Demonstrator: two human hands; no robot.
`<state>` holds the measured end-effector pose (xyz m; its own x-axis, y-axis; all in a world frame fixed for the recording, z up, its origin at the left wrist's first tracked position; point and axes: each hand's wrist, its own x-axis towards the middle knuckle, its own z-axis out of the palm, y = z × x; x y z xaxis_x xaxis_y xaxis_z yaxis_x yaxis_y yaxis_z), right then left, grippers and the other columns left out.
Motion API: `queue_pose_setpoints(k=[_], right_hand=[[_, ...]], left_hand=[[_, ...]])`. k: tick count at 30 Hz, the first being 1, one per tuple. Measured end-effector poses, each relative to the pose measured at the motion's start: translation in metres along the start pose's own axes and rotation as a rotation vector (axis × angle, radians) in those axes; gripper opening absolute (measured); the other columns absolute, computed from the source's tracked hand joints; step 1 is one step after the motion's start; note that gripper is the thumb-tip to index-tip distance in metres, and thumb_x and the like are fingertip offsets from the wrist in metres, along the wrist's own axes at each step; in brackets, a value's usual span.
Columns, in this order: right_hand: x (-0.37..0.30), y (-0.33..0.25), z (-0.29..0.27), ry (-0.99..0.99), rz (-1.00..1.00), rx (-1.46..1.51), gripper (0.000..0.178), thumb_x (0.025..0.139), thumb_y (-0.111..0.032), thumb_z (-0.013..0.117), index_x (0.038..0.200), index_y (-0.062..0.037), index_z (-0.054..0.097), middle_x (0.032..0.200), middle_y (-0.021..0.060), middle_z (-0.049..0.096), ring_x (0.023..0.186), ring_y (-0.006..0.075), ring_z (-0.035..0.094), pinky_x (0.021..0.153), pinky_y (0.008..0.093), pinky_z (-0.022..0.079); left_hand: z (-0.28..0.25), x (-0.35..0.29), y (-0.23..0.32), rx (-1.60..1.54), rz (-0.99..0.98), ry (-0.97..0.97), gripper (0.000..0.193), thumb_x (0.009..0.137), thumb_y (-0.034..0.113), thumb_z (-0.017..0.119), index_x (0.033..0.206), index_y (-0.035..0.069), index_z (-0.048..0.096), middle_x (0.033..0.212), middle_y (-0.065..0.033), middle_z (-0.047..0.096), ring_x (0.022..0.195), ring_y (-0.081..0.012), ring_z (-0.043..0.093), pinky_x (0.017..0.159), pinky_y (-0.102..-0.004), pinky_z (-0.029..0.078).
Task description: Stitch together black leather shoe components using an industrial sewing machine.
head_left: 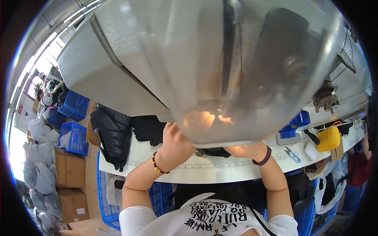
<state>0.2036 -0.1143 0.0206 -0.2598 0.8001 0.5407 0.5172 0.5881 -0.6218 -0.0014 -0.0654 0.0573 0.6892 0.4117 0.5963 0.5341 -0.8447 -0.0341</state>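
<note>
A large sewing machine head (118, 82) and a clear plastic shield (252, 129) fill the upper middle of the view. Under the shield's lower edge lies a black, fabric-like piece (215, 152) on the white tabletop (204, 171). My left hand (176, 144) is at its left side, wearing a beaded bracelet. At its right side is my right hand (248, 150), low and close to the table. Through the shield my fingertips show only as blurred, bright shapes, so their grip is hidden.
Black fabric pieces (147, 129) and a black moulded bag (114, 135) lie left. Blue-handled snips (292, 154), a yellow container (328, 139) and a blue holder (295, 124) are right. Blue crates (74, 138), cartons (70, 169) and plastic bags stand beyond the table's left end.
</note>
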Motion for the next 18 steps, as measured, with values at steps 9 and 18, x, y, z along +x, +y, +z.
queue_pose_setpoints(k=[9,18], right_hand=[[0.009,0.001,0.002,0.205,-0.068,0.093,0.021,0.063,-0.01,0.06,0.083,-0.0031,0.059,0.071,0.0069,0.059,0.058,0.0207,0.055,0.054,0.0287,0.045],[0.007,-0.013,-0.003,0.089,0.013,0.0,0.042,0.065,-0.012,0.059,0.106,-0.0017,0.058,0.101,0.0112,0.059,0.089,0.0234,0.056,0.08,0.0317,0.043]], left_hand=[[-0.003,0.014,0.01,0.005,0.091,0.087,0.016,0.056,0.001,0.061,0.07,0.0,0.053,0.091,-0.0136,0.055,0.082,-0.0259,0.055,0.072,-0.037,0.044],[0.001,0.004,0.01,0.024,0.058,0.117,0.017,0.06,-0.001,0.057,0.076,-0.001,0.057,0.096,-0.0111,0.058,0.089,-0.0226,0.059,0.069,-0.0303,0.049]])
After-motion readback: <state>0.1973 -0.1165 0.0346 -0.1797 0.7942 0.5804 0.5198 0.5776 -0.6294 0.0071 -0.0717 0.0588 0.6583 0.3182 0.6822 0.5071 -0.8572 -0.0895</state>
